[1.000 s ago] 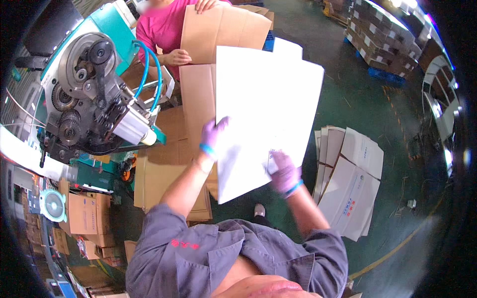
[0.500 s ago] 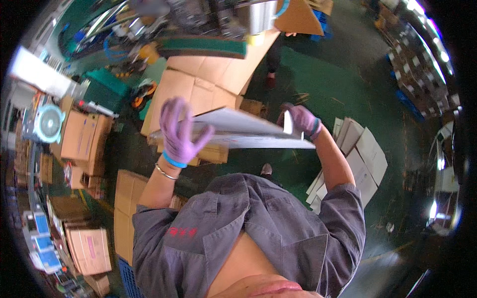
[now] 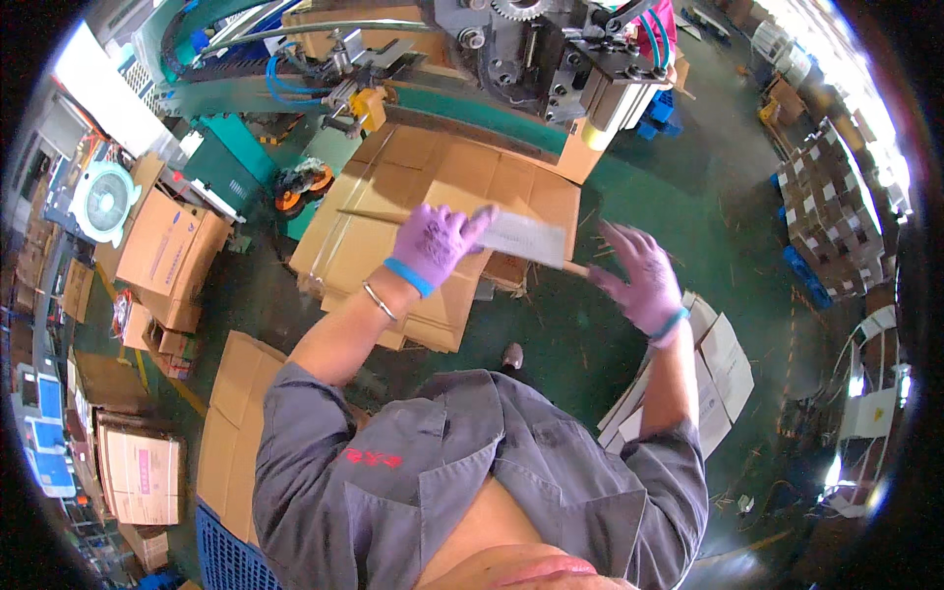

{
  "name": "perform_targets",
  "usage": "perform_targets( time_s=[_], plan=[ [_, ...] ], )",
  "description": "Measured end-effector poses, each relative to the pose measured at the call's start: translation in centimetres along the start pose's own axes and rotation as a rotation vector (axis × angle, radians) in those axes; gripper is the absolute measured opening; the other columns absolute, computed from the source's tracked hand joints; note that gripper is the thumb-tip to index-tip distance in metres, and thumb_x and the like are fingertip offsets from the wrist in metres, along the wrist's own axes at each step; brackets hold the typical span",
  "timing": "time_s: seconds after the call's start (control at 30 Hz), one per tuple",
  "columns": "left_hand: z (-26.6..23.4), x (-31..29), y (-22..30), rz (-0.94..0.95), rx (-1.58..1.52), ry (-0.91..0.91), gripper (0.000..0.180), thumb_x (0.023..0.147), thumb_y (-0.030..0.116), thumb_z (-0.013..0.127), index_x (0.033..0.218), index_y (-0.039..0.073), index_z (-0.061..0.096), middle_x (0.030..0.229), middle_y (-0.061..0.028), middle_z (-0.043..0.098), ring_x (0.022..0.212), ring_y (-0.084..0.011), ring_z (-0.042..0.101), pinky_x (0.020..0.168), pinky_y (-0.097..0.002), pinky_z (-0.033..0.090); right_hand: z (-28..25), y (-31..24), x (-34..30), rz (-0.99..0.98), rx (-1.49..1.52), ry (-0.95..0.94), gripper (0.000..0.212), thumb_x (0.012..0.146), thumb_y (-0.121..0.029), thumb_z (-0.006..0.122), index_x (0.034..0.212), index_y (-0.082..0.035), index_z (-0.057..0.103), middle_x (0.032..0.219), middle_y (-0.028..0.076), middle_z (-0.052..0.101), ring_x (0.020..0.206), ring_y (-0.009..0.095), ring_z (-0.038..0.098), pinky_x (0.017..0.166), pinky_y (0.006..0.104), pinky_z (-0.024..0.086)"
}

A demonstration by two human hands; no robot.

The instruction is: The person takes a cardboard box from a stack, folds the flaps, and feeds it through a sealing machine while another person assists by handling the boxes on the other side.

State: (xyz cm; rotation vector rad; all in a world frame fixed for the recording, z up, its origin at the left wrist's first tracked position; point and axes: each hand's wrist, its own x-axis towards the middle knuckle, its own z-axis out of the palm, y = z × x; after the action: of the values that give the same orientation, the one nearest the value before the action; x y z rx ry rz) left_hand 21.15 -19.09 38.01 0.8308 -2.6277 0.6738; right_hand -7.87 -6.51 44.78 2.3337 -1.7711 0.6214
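My left hand (image 3: 438, 241), in a purple glove, is closed on a narrow white-and-brown piece of cardboard (image 3: 526, 237) that is tilted and seen nearly edge-on. A thin edge pokes out on the far side of the glove. At the cardboard's right end my right hand (image 3: 644, 277), gloved too, has its fingers spread; whether the thumb touches the tan tip I cannot tell. Under and beyond the left hand lies a stack of flat brown cardboard sheets (image 3: 393, 177). White folded cardboard sheets (image 3: 728, 369) lie on the floor by my right forearm.
A machine with a gear and metal blocks (image 3: 531, 59) hangs over the stack's far side. Brown boxes (image 3: 162, 246) and a fan (image 3: 104, 202) stand at the left. A blue plastic crate (image 3: 231, 556) sits near my left side. Wrapped stacks (image 3: 831, 216) on a blue pallet are at the right.
The white cardboard piece has turned and now shows a narrower face. My left hand has moved right and closed on it; my right hand has spread its fingers and shifted slightly right.
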Motion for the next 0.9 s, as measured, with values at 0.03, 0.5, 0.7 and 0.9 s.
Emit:
perform_targets(
  time_s=[0.03, 0.5, 0.7, 0.9],
  plan=[
    [-0.3, 1.8, -0.9, -0.040, -0.030, 0.028, 0.058, 0.086, 0.035, 0.054, 0.139, 0.019, 0.038, 0.076, -0.0005, 0.055, 0.074, -0.0184, 0.057, 0.063, -0.0351, 0.042, -1.1, 1.6, -1.2, 0.073, 0.017, -0.098, 0.054, 0.079, -0.031, 0.067, 0.126, -0.008, 0.052, 0.112, 0.016, 0.061, 0.103, 0.034, 0.057, 0.090, 0.0426, 0.045],
    [4.2, 12.7, -8.4, -0.219, -0.326, 0.188, 0.055, 0.069, 0.043, 0.076, 0.116, 0.017, 0.063, 0.122, -0.0111, 0.058, 0.114, -0.0342, 0.051, 0.100, -0.0484, 0.036, 1.9, 19.4, 5.7, 0.735, 1.279, 0.702, 0.057, 0.096, -0.047, 0.037, 0.116, 0.002, 0.058, 0.084, 0.010, 0.064, 0.067, 0.015, 0.059, 0.067, 0.0258, 0.046],
    [5.0, 11.0, -10.8, -0.256, -0.395, 0.126, 0.054, 0.075, 0.040, 0.070, 0.121, 0.015, 0.058, 0.125, -0.0114, 0.055, 0.117, -0.0336, 0.048, 0.103, -0.0477, 0.034, 3.8, 24.1, 12.3, 0.631, 1.503, 0.672, 0.039, 0.084, -0.017, 0.059, 0.119, 0.000, 0.054, 0.107, 0.017, 0.062, 0.091, 0.026, 0.062, 0.083, 0.0331, 0.048],
    [5.4, 9.6, -12.7, -0.287, -0.425, 0.126, 0.054, 0.079, 0.039, 0.066, 0.125, 0.013, 0.053, 0.129, -0.0121, 0.052, 0.120, -0.0332, 0.045, 0.105, -0.0475, 0.032, 5.9, 26.1, 11.1, -0.002, 0.655, 0.577, 0.033, 0.079, 0.003, 0.061, 0.111, -0.004, 0.061, 0.117, 0.024, 0.059, 0.103, 0.034, 0.061, 0.085, 0.0377, 0.049]
  ],
)
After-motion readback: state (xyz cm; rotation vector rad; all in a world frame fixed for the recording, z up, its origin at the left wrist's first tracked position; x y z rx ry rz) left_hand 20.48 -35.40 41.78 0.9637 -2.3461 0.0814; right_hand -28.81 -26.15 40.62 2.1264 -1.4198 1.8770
